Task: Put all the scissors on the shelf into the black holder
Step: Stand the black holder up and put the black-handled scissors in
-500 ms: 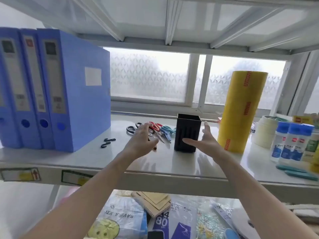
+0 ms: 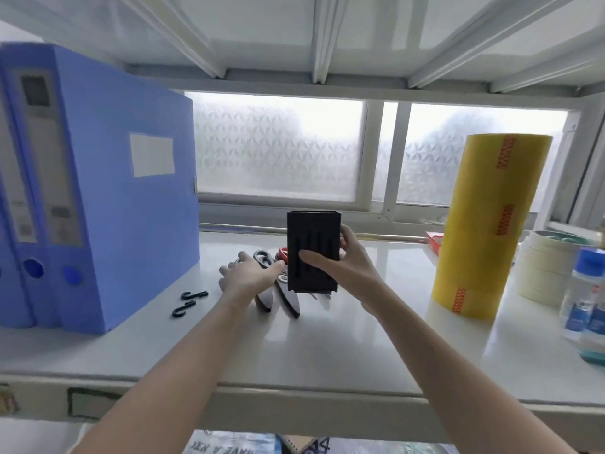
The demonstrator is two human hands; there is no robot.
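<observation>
The black holder [image 2: 311,237], a tall square cup, stands upright mid-shelf. My right hand [image 2: 350,267] grips it, thumb across its front and fingers round its right side. To its left lies a pile of scissors [image 2: 289,301] with black blade covers pointing toward me; a grey handle [image 2: 262,257] and a red handle [image 2: 283,253] show behind. My left hand [image 2: 248,278] lies over the pile, fingertips near the holder. Whether it grips any scissors is hidden. More scissor tips peek out under the holder's base.
Blue file boxes [image 2: 131,208] stand at the left, with two black hooks [image 2: 190,301] in front of them. At the right are a tall yellow film roll [image 2: 491,224], stacked tape rolls [image 2: 543,267] and glue bottles [image 2: 586,296]. The white shelf [image 2: 327,355] has an upper shelf close overhead.
My right hand has closed on the black holder, which it was only reaching for before. My left hand has flattened over the scissors, and my view has moved closer.
</observation>
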